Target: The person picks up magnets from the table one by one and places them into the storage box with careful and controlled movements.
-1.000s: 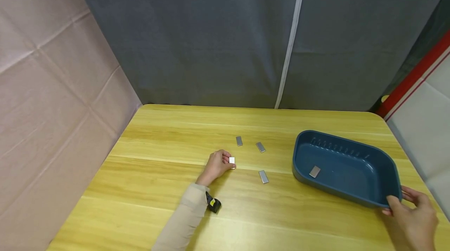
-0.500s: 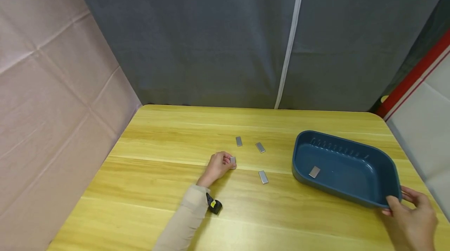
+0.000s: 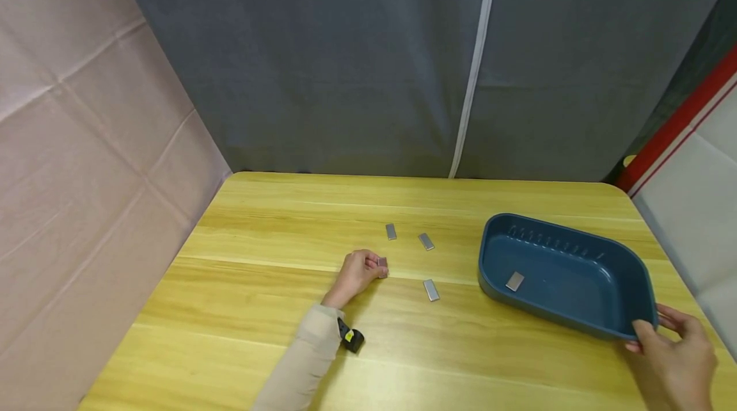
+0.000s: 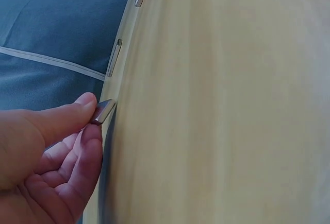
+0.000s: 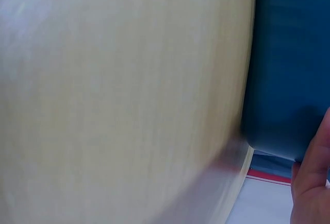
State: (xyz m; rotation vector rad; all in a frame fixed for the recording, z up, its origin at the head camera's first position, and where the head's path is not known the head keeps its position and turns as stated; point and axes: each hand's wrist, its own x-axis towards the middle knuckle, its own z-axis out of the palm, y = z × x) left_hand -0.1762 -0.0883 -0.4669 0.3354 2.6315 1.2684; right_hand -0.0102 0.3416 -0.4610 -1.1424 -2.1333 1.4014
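Note:
My left hand (image 3: 356, 273) is over the middle of the table and pinches a small flat silver-grey rectangular plate (image 3: 382, 263) between thumb and fingers. In the left wrist view this plate (image 4: 104, 112) is tilted, one shiny edge showing. Far right, my right hand (image 3: 679, 353) grips the near right corner of a dark blue rectangular basin (image 3: 576, 286), thumb over the rim and fingers along the outside. A similar plate (image 3: 515, 281) lies in the basin's left part. The right wrist view shows the basin's outer side (image 5: 289, 80) with the fingers at its end.
Three more plates lie apart on the wooden table (image 3: 230, 308): one at the back (image 3: 391, 232), one right of it (image 3: 426, 241) and one nearer the front (image 3: 431, 290). A grey curtain (image 3: 345, 78) hangs behind the table. Pale cloth walls (image 3: 103, 142) flank it.
The plate in my left hand has turned: its face shone white and now looks dull grey-pink. That hand has shifted slightly right and nearer. The right hand and basin stay in place.

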